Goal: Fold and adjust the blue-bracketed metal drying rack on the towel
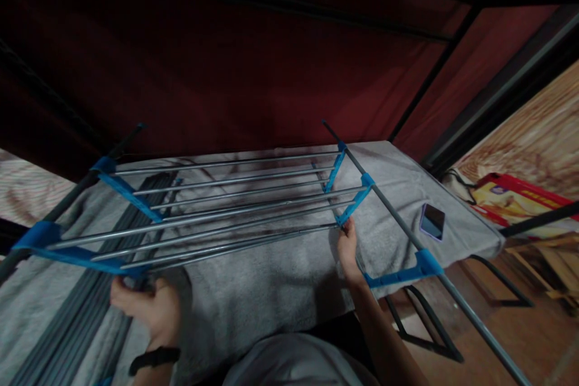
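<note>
A rack frame of grey metal tubes and blue plastic brackets lies across the grey cloth. My left hand, with a dark band on the wrist, is closed around the end of the near left blue bracket. Several thin metal rods run from the left brackets to those on the right. My right hand is closed at the lower end of a right blue bracket, where a rod meets it. A long side tube passes through the right brackets, and another blue bracket sits lower on it with no rods attached.
Loose grey tubes lie in a bundle at the left on the grey cloth. A phone rests at the right. Beyond the cloth's edge are a red and yellow package and black metal legs. Dark red fabric hangs behind.
</note>
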{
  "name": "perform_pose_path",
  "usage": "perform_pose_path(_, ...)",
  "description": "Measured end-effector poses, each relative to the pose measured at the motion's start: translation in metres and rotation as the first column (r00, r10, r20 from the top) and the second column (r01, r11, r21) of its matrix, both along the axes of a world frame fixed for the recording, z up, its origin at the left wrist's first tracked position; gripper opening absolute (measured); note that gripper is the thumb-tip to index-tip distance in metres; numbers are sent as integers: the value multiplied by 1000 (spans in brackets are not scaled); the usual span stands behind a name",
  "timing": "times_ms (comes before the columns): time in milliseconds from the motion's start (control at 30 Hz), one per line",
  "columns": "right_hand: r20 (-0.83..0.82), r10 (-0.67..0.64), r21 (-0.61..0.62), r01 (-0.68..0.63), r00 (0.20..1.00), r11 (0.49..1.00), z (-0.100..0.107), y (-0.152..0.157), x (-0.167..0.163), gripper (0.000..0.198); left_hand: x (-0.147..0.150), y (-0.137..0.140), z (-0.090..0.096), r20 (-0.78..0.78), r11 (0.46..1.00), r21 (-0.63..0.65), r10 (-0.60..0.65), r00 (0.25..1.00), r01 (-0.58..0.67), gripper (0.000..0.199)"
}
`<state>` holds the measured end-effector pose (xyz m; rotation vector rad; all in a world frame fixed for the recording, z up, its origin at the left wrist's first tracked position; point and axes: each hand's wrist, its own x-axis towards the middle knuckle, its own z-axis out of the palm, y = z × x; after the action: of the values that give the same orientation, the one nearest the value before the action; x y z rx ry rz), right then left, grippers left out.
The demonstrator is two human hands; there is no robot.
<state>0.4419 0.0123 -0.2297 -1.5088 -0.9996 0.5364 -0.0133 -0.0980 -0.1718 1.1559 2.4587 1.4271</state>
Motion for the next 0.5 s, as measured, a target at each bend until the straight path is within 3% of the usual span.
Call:
perform_pose_path(67, 33, 19, -24, -18, 999, 1000, 0, -2, 4, 65, 27, -4, 1, -213, 998, 66, -4, 977, 18, 79)
perform_pose_path(133, 84, 29, -49, -25, 996, 998, 1, -5, 6, 66, 55, -5, 4, -343, 972, 38, -207, 916, 234, 67)
perform_pose_path(200, 127, 29, -62, -22, 991, 998, 4, -7, 6, 68, 83, 1, 9, -427, 899, -41, -410, 806, 436, 56)
perform_pose_path(300, 196, 39, -69, -26, 980, 997, 11, -8, 3, 69, 120, 22, 19, -532, 779, -160, -586, 611, 607, 49)
perform_pose_path(400, 274, 41, -73, -22, 961, 997, 16, -8, -2, 64, 144, 48, 25, -537, 642, -343, -733, 417, 686, 49)
perform_pose_path(500, 300, 8, -64, 12, 954, 998, 19, -8, -6, 61, 155, 68, 25, -461, 555, -495, -820, 339, 669, 48)
